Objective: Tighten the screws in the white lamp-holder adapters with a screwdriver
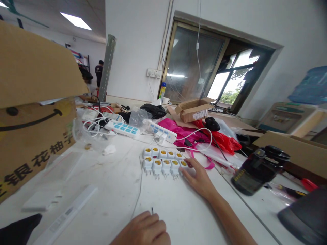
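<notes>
Ten white sockets [166,166] stand in two rows; my right hand [195,175] pinches one, my left hand [148,229] curled around, apparently, one dark rod [152,210].

The person's right grip [197,177] is a bare hand with slender fingers, joined by a narrow wrist to a bare right forearm [227,215] that broadens toward the bottom edge of the view. The left grip [145,230], also a bare hand, has rounded knuckles; the bottom edge crops it.
</notes>
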`<state>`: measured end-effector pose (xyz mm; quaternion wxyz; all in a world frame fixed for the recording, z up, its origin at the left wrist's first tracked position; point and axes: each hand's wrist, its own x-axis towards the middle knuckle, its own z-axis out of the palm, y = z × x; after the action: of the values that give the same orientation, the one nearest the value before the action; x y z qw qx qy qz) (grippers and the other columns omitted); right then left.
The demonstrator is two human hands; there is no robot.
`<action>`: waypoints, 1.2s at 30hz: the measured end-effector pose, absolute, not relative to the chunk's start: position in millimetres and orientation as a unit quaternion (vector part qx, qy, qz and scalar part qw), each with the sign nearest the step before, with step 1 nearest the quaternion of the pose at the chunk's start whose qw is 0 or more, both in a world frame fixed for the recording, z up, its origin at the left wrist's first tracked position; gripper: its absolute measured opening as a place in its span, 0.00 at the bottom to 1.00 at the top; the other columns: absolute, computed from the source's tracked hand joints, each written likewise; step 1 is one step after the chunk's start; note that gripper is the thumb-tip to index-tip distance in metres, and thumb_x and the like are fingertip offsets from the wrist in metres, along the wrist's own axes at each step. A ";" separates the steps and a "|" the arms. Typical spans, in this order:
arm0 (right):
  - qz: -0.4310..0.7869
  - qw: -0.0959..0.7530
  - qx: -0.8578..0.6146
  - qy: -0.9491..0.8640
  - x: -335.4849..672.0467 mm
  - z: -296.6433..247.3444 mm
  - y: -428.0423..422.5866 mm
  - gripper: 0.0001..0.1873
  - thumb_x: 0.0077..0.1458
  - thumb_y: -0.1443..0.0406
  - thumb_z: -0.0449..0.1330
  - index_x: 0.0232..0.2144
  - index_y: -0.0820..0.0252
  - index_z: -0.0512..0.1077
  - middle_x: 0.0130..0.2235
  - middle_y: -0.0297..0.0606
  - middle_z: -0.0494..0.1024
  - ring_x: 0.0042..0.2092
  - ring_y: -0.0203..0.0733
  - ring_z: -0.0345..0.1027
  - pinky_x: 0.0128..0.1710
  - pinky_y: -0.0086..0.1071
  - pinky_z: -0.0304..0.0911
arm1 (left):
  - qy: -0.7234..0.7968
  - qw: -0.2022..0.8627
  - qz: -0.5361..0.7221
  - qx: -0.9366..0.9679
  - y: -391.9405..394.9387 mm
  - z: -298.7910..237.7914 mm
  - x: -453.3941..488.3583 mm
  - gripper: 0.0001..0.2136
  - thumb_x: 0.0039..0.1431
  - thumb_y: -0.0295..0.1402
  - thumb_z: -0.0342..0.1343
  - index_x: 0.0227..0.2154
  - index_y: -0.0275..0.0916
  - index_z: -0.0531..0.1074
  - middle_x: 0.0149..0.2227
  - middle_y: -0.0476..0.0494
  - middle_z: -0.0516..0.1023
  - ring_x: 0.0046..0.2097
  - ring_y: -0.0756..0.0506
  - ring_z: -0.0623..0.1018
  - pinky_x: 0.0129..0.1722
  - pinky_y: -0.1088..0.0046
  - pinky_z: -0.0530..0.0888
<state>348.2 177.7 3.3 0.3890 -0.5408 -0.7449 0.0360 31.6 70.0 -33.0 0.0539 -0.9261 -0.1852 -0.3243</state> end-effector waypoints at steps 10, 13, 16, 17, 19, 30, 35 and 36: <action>0.037 0.399 -0.537 -0.742 347.4 3.2 176.4 0.22 0.67 0.49 0.66 0.54 0.57 0.77 0.49 0.48 0.84 0.48 0.55 0.80 0.51 0.49 0.78 | -0.378 -0.081 -0.217 -0.896 62.9 -3.1 7.1 0.15 0.46 0.23 0.62 0.30 0.45 0.62 0.28 0.57 0.77 0.28 0.46 0.73 0.30 0.68 0.61; 0.030 0.407 -0.533 -0.741 347.0 4.6 175.1 0.21 0.67 0.49 0.66 0.53 0.56 0.77 0.49 0.47 0.83 0.47 0.55 0.80 0.50 0.50 0.78 | -0.361 -0.097 -0.223 -0.900 61.7 1.6 6.3 0.16 0.41 0.18 0.56 0.29 0.45 0.62 0.27 0.57 0.76 0.27 0.47 0.73 0.30 0.68 0.61; 0.019 0.417 -0.529 -0.739 346.4 6.1 173.4 0.19 0.68 0.49 0.65 0.51 0.56 0.77 0.47 0.46 0.83 0.47 0.54 0.79 0.49 0.49 0.77 | -0.350 -0.105 -0.232 -0.902 62.6 4.4 5.9 0.17 0.39 0.18 0.54 0.30 0.45 0.62 0.29 0.56 0.76 0.28 0.47 0.73 0.30 0.68 0.61; 0.014 0.421 -0.527 -0.738 346.1 6.7 172.8 0.19 0.68 0.49 0.65 0.50 0.56 0.77 0.47 0.46 0.82 0.46 0.54 0.78 0.49 0.49 0.77 | -0.349 -0.107 -0.233 -0.901 63.1 4.9 5.7 0.17 0.38 0.17 0.54 0.30 0.45 0.61 0.29 0.56 0.76 0.28 0.47 0.73 0.30 0.68 0.62; 0.006 0.427 -0.522 -0.739 345.5 8.3 171.7 0.17 0.69 0.50 0.65 0.49 0.55 0.77 0.45 0.45 0.82 0.45 0.53 0.77 0.48 0.47 0.76 | -0.350 -0.107 -0.234 -0.901 63.9 5.3 5.4 0.17 0.38 0.17 0.54 0.30 0.45 0.61 0.30 0.56 0.76 0.29 0.47 0.73 0.30 0.68 0.62; -0.107 0.523 -0.490 -0.690 346.7 38.8 155.8 0.14 0.68 0.53 0.67 0.48 0.53 0.76 0.43 0.43 0.80 0.40 0.51 0.74 0.45 0.47 0.73 | -0.340 -0.099 -0.271 -0.895 66.7 3.1 6.7 0.18 0.41 0.15 0.54 0.33 0.44 0.64 0.31 0.55 0.76 0.30 0.48 0.76 0.31 0.68 0.65; -0.137 0.546 -0.445 -0.696 315.5 45.5 145.8 0.12 0.68 0.58 0.68 0.50 0.52 0.75 0.44 0.45 0.81 0.41 0.53 0.75 0.43 0.48 0.74 | -0.330 -0.092 -0.290 -0.894 68.0 1.7 6.9 0.16 0.49 0.16 0.55 0.37 0.44 0.69 0.35 0.53 0.80 0.34 0.47 0.80 0.35 0.69 0.69; -0.136 0.545 -0.430 -0.707 307.5 45.8 143.5 0.12 0.68 0.59 0.68 0.51 0.51 0.74 0.45 0.46 0.81 0.42 0.53 0.76 0.43 0.49 0.75 | -0.331 -0.090 -0.289 -0.894 67.8 2.4 6.9 0.16 0.50 0.17 0.55 0.37 0.44 0.70 0.36 0.52 0.80 0.34 0.47 0.80 0.35 0.69 0.69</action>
<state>307.5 143.5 45.8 0.5446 -0.4295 -0.7074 -0.1360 6.9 67.8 2.4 -0.0904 -0.8938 -0.3306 -0.2892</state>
